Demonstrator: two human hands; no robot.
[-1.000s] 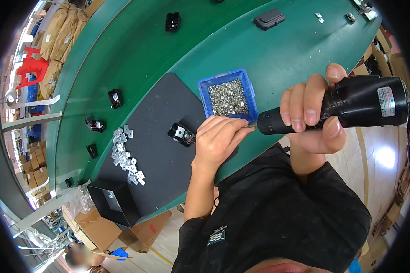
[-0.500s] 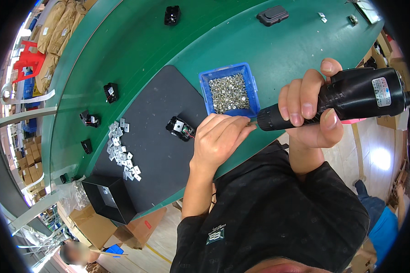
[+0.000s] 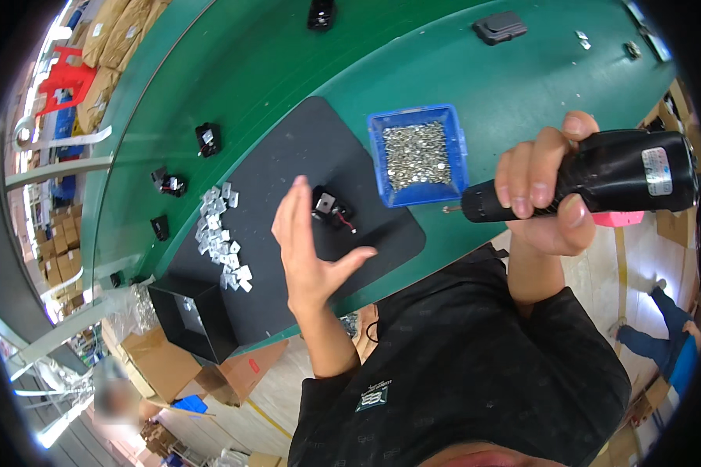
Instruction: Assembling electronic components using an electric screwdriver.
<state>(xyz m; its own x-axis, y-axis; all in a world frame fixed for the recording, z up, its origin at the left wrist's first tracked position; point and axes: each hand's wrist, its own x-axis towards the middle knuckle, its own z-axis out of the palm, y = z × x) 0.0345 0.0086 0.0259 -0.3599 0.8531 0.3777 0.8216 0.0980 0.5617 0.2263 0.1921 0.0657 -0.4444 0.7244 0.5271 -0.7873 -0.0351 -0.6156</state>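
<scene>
My right hand is wrapped round a black electric screwdriver, its bit pointing left. At the bit's tip sits a small screw. My left hand holds nothing; its fingers are stretched out and the thumb stands apart. Beside it, on the black mat, lies a small black housing with a metal plate inside and a red wire coming out. Just beyond the screwdriver's tip stands a blue tray with many loose screws.
A pile of small metal plates covers the mat's left part. At the near left stands a black open box. More black housings lie on the green surface at left. A dark case lies at the far side.
My left hand has left the screwdriver's tip and moved left to the housing, its fingers opening. The right hand still holds the screwdriver. The whole view has shifted slightly.
</scene>
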